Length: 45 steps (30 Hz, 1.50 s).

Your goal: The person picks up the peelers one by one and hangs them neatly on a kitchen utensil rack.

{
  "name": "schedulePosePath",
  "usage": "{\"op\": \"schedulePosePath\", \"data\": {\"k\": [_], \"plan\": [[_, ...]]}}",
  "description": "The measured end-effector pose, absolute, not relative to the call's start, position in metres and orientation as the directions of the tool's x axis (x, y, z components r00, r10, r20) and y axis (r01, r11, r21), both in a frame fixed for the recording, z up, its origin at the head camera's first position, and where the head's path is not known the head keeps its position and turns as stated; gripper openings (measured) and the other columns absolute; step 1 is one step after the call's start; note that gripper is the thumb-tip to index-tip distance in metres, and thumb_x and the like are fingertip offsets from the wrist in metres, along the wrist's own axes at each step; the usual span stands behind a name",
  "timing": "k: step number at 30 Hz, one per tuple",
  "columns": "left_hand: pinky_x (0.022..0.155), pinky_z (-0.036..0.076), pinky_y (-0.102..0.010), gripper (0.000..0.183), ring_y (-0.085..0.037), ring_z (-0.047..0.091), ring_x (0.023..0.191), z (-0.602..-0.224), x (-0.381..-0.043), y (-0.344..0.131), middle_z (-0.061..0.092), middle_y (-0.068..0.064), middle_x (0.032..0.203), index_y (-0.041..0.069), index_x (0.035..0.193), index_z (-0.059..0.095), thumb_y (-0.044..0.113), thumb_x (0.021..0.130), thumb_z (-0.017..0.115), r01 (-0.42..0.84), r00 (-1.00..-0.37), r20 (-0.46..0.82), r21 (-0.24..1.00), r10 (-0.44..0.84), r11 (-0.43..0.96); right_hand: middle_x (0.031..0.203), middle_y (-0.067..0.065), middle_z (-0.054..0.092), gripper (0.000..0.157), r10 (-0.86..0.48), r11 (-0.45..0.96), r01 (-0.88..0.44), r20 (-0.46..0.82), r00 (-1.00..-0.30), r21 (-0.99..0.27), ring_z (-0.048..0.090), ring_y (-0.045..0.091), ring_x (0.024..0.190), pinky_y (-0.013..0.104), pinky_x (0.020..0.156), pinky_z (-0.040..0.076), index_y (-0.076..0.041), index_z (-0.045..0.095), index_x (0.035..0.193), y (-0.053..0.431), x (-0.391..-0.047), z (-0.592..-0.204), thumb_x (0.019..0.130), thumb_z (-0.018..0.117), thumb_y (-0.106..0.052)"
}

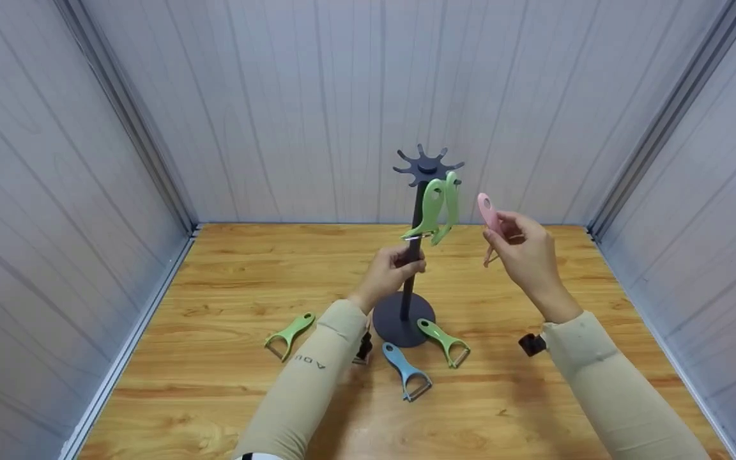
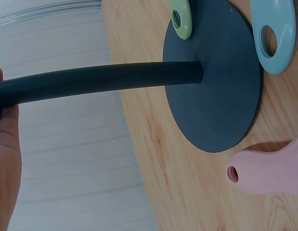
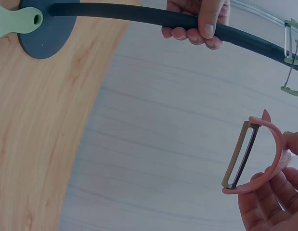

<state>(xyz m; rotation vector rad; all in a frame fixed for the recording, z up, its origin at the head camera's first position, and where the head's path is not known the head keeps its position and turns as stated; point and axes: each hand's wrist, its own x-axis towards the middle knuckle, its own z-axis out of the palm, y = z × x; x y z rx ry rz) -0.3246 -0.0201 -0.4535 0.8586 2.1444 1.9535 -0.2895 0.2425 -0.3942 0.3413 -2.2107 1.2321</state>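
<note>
My left hand (image 1: 388, 273) grips the dark post of a hook stand (image 1: 409, 291), which stands upright on a round base. Two green peelers (image 1: 432, 203) hang from the stand's star-shaped top, on its right side. To the right of them, my right hand (image 1: 528, 255) pinches a pink peeler (image 1: 488, 211) with its holed handle end upward. The right wrist view shows the pink peeler's blade (image 3: 241, 154) and curved head beyond the fingers, apart from the stand. In the left wrist view, a few fingers of the left hand (image 2: 6, 159) show at the post.
On the wooden table (image 1: 227, 281) lie a green peeler (image 1: 291, 333) at the left, a blue peeler (image 1: 403, 369) in front of the base and another green peeler (image 1: 443, 340) whose handle overlaps the base. A second pink peeler (image 2: 269, 168) lies near the base, mostly behind my left forearm in the head view.
</note>
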Motion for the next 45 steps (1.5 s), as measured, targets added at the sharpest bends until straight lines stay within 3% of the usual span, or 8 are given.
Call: {"op": "schedulePosePath", "data": {"k": [9,18,27,31,36,45], "plan": [[0.086,0.049,-0.063,0.014,-0.02,0.068,0.086,-0.456,-0.325,-0.02,0.069,-0.025,0.098,-0.008,0.103,0.066,0.002,0.093,0.064,0.325,-0.842,0.291,0.946,0.455,-0.003,0.094,0.013,0.069,0.032,0.001,0.553,-0.56,0.673,-0.74,-0.617,0.064,0.022,0.083,0.017,0.074,0.052,-0.003,0.069,0.117,0.238,-0.293,-0.378,0.088,0.075,-0.018],[0.085,0.05,-0.061,0.014,-0.019,0.068,0.085,-0.475,-0.34,-0.016,0.07,-0.024,0.097,-0.007,0.103,0.066,0.004,0.094,0.063,0.34,-0.841,0.297,0.94,0.453,0.016,0.1,0.014,0.068,0.032,-0.067,0.501,-0.655,0.729,-0.681,-0.566,0.065,0.026,0.087,0.043,0.079,0.055,-0.003,0.068,0.119,0.23,-0.297,-0.366,0.089,0.073,-0.012],[0.083,0.055,-0.049,0.012,-0.023,0.068,0.089,-0.483,-0.345,-0.014,0.071,-0.011,0.094,0.004,0.1,0.067,0.014,0.094,0.067,0.339,-0.861,0.285,0.939,0.422,0.058,0.101,0.028,0.063,0.03,-0.08,0.483,-0.722,0.796,-0.6,-0.496,0.063,0.039,0.09,0.052,0.081,0.052,0.015,0.061,0.117,0.207,-0.287,-0.34,0.088,0.066,0.009],[0.082,0.056,-0.044,0.009,-0.025,0.069,0.091,-0.483,-0.344,-0.015,0.071,-0.006,0.093,0.009,0.1,0.068,0.016,0.094,0.067,0.337,-0.863,0.279,0.939,0.422,0.068,0.102,0.03,0.062,0.03,-0.09,0.453,-0.746,0.807,-0.583,-0.489,0.063,0.04,0.092,0.057,0.082,0.052,0.017,0.06,0.117,0.2,-0.284,-0.332,0.088,0.064,0.013],[0.082,0.056,-0.044,0.007,-0.023,0.069,0.09,-0.484,-0.344,-0.016,0.072,-0.004,0.093,0.012,0.098,0.069,0.018,0.094,0.067,0.342,-0.862,0.283,0.937,0.421,0.071,0.104,0.025,0.064,0.031,-0.079,0.422,-0.747,0.8,-0.595,-0.513,0.064,0.034,0.094,0.055,0.085,0.053,0.01,0.063,0.12,0.203,-0.299,-0.338,0.089,0.065,0.007],[0.085,0.054,-0.052,0.011,-0.018,0.068,0.088,-0.484,-0.343,-0.014,0.072,-0.009,0.095,0.006,0.101,0.068,0.015,0.094,0.067,0.322,-0.866,0.27,0.945,0.42,0.056,0.109,0.014,0.065,0.032,-0.124,0.44,-0.743,0.785,-0.607,-0.505,0.064,0.025,0.099,0.032,0.092,0.053,-0.002,0.064,0.126,0.205,-0.312,-0.342,0.094,0.064,-0.007]]}}
